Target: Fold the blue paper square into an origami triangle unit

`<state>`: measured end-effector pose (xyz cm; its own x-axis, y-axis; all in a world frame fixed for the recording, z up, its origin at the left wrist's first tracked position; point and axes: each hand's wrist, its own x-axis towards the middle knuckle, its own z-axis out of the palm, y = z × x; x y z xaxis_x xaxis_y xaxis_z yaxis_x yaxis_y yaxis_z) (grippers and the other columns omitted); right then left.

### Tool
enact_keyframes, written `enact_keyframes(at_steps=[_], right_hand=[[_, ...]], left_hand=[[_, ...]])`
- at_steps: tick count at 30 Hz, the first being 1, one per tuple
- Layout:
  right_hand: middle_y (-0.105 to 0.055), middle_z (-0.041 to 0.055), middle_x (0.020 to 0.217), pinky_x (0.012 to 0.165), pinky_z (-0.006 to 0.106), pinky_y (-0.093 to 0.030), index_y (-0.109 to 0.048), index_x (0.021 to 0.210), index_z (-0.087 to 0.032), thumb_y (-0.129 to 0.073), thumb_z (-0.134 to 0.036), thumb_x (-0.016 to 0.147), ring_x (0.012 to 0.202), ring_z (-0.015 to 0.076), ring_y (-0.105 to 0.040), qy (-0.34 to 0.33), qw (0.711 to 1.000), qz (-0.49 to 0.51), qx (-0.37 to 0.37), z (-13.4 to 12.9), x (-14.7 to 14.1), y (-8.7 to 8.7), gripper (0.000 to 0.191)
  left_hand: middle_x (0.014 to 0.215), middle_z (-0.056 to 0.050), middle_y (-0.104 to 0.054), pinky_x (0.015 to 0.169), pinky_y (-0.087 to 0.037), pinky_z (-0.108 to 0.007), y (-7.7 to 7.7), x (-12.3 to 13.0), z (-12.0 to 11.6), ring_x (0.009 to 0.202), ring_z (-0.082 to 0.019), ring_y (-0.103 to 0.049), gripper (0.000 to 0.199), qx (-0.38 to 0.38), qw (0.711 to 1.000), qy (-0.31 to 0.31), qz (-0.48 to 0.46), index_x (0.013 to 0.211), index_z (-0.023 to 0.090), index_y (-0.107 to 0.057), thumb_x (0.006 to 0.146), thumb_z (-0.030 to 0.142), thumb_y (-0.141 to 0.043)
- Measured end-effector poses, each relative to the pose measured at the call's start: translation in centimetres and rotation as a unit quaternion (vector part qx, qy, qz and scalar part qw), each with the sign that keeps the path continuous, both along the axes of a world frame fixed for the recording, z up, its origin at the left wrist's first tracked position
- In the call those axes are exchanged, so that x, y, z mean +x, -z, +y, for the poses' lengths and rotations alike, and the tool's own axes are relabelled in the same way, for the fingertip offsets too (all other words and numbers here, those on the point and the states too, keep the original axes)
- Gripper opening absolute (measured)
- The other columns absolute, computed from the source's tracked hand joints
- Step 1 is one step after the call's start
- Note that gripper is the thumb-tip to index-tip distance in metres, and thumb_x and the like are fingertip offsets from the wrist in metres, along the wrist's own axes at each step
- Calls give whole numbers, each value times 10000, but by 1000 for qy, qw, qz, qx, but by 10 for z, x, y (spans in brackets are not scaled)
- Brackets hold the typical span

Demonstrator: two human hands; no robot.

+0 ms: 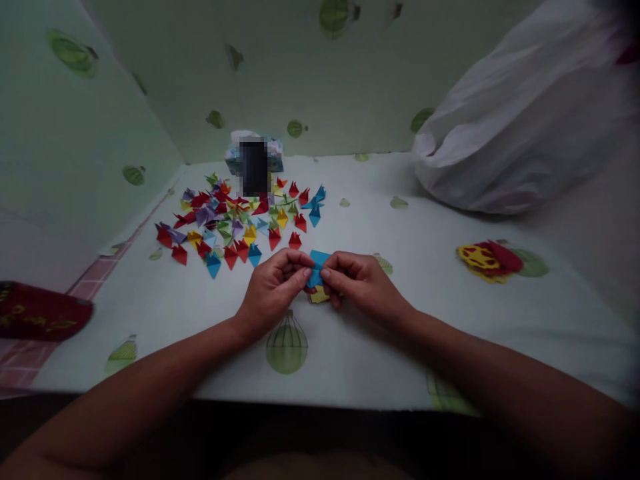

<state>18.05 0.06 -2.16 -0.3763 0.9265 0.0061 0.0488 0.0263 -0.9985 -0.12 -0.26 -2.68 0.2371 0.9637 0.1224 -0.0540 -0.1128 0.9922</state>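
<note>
My left hand and right hand meet at the middle of the table, thumbs and fingers pinched shut on a blue paper; a yellow paper lies just under it. I judge the sheet light, thin and limp, easily creased, best held at its edges. The covering is a smooth pale cloth printed with balloons. A pile of folded paper pieces lies beyond my hands, a white bag at far right.
</note>
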Motion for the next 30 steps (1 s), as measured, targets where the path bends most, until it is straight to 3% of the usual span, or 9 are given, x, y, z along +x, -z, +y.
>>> enact_keyframes(at_steps=[5, 11, 17, 26, 30], right_hand=[[-586, -34, 570, 464, 218, -424, -566, 686, -165, -617, -287, 858, 441, 69, -521, 32, 999, -1, 32, -3, 1, -1, 216], [-577, -41, 554, 465, 212, -424, -553, 674, -169, -616, -290, 879, 442, 64, -514, 54, 997, -2, 49, -4, 1, -4, 246], [-594, -35, 595, 495, 228, -435, -538, 700, -176, -625, -339, 878, 467, 74, -535, 6, 999, 43, 7, -1, 0, 3, 256], [-585, -39, 557, 492, 231, -401, -522, 683, -181, -610, -373, 906, 451, 74, -505, 14, 999, 28, 17, -4, 1, 2, 307], [-579, -39, 542, 499, 233, -394, -517, 679, -183, -597, -373, 914, 452, 76, -496, -2, 1000, 19, 19, -4, 2, 2, 313]], left_hand=[[802, 0, -685, 660, -575, -197, 1, 0, -1, 689, -95, -685, 177, 6, 999, 25, -24, 1026, 153, -613, 877, 223, -678], [839, 0, -682, 685, -571, -199, 1, 3, -2, 733, -99, -675, 312, 1, 998, 41, -42, 1080, 174, -575, 810, 165, -731], [793, 10, -660, 669, -549, -203, 0, 3, -4, 711, -100, -655, 294, -5, 999, 36, -25, 1051, 178, -558, 807, 155, -719], [802, 2, -678, 672, -561, -217, 1, 3, -4, 705, -108, -670, 263, 8, 998, 58, -24, 1069, 178, -568, 843, 191, -700], [834, -19, -688, 700, -571, -237, -1, 0, -3, 740, -121, -679, 176, 18, 999, 39, 2, 1029, 165, -603, 872, 212, -666]])
